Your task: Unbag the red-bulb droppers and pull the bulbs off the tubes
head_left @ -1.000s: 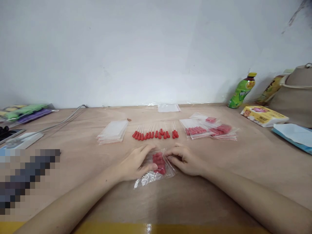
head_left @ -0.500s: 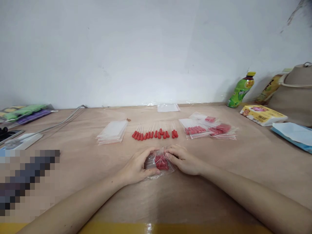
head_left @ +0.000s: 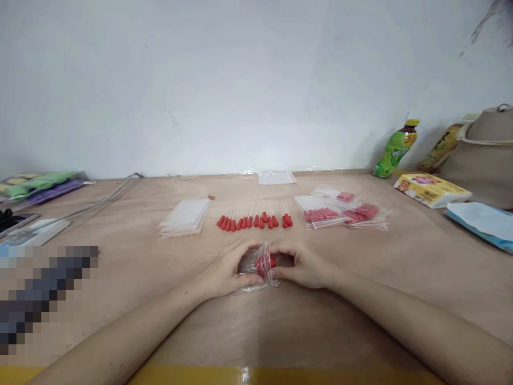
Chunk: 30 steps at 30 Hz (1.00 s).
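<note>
Between my two hands, low over the table, is a clear plastic bag (head_left: 262, 262) with red-bulbed droppers inside. My left hand (head_left: 230, 270) curls round its left side, thumb in front and fingers behind. On the right, my right hand (head_left: 306, 266) grips the bag's edge between thumb and fingertips. Just beyond, a row of loose droppers with red bulbs (head_left: 244, 221) lies with the bulbs toward me. A stack of flat zip bags (head_left: 186, 216) rests to their left. To their right are filled zip bags (head_left: 340, 211) with red bulbs showing through.
A green drink bottle (head_left: 395, 149) leans by the wall, near a yellow tissue pack (head_left: 433, 190) and a blue packet (head_left: 481, 222). White sheets (head_left: 276, 177) lie at the back. On the left are a grey cable (head_left: 100, 202), a white power strip (head_left: 40, 232) and colourful packets (head_left: 44, 187).
My right thumb and fingers have spread apart and now hold the bag's edge at its front and back. The bag's right side has bunched inward over the red bulbs.
</note>
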Each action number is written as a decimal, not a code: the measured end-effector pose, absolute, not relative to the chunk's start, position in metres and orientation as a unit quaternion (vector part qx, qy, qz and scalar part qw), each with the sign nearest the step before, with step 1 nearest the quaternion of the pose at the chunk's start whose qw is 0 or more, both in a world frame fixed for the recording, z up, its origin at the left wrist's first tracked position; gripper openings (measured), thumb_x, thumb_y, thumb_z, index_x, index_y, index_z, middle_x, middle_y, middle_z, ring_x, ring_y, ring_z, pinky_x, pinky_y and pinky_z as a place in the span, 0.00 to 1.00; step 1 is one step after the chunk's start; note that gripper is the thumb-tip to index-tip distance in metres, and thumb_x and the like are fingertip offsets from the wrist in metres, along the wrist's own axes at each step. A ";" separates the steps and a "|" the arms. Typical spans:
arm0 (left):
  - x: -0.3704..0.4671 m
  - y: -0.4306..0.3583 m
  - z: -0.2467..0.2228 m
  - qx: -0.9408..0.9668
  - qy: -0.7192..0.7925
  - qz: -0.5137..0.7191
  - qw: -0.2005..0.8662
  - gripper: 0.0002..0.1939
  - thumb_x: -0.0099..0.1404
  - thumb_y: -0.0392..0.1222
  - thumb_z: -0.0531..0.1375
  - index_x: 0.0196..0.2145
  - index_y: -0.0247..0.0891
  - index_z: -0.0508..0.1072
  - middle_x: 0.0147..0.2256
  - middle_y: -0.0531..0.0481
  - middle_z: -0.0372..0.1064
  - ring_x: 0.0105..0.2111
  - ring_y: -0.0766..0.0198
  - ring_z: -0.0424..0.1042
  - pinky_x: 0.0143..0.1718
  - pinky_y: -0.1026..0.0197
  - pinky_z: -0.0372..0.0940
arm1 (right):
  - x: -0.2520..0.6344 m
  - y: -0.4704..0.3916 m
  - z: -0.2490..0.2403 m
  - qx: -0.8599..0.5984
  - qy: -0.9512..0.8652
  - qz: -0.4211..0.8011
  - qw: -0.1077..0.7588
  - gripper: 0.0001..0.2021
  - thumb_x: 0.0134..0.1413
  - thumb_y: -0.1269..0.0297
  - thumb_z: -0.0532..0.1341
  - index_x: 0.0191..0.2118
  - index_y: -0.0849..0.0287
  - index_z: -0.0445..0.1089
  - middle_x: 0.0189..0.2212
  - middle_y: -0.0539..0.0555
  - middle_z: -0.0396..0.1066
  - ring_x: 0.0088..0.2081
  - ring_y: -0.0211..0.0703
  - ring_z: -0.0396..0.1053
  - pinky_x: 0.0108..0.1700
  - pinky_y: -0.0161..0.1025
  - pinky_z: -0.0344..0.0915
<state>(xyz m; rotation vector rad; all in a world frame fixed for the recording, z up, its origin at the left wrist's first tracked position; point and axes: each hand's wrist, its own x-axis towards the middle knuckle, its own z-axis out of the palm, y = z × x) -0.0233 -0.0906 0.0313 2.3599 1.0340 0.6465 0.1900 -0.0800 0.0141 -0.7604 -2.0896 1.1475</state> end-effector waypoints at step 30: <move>-0.029 -0.085 0.030 0.875 0.368 0.209 0.237 0.29 0.56 0.52 0.60 0.52 0.40 0.58 0.49 0.45 0.64 0.46 0.57 0.65 0.46 0.56 0.62 | 0.216 -0.059 0.018 -0.336 -0.557 0.691 0.315 0.16 0.39 0.63 0.68 0.35 0.62 0.66 0.30 0.50 0.71 0.30 0.33 0.70 0.33 0.31 0.68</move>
